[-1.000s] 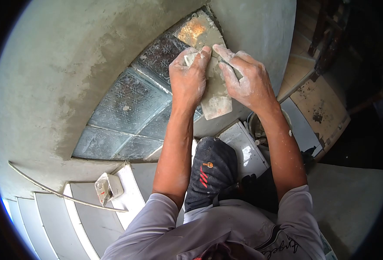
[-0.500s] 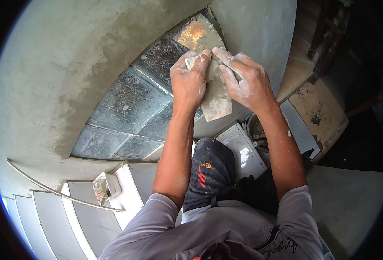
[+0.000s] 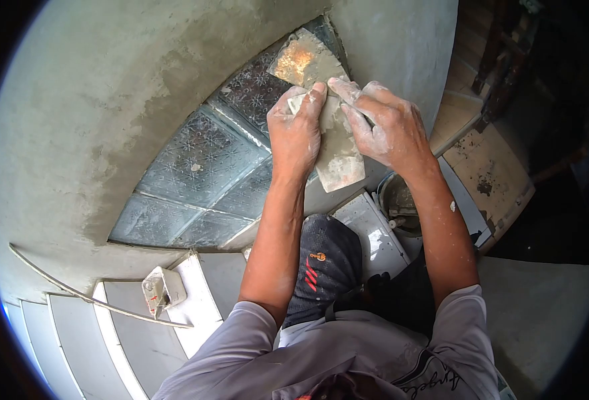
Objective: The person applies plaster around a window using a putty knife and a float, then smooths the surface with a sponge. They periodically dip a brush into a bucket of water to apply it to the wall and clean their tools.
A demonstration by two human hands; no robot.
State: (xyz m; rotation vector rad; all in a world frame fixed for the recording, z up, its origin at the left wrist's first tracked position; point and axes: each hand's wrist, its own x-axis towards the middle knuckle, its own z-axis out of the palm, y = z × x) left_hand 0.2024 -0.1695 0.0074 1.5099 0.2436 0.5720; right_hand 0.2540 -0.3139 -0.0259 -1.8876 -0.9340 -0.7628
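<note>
My left hand [image 3: 294, 133], dusted white, is closed on a long flat plate [image 3: 338, 150] smeared with grey mortar, thumb on top. A small pale corner [image 3: 296, 103] shows beside that thumb. The plate's far end has a shiny, orange-lit patch. My right hand [image 3: 388, 130], also coated with white dust, is closed with its fingertips at the plate's right edge, close to my left thumb. A dark sliver shows between its thumb and fingers; what it grips, if anything, is hidden. Behind the plate is a glass-block window [image 3: 191, 157] with a floral pattern.
Grey plastered wall [image 3: 88, 120] curves around the window. White-edged stair treads [image 3: 141, 320] descend at the lower left, with a cut white container [image 3: 164, 290] and a thin curved strip [image 3: 101, 303] there. A bucket [image 3: 399, 200] stands by my right forearm, near a stained board [image 3: 484, 177].
Both hands and the plate have shifted slightly down and to the right together. Each hand keeps the same closed pose.
</note>
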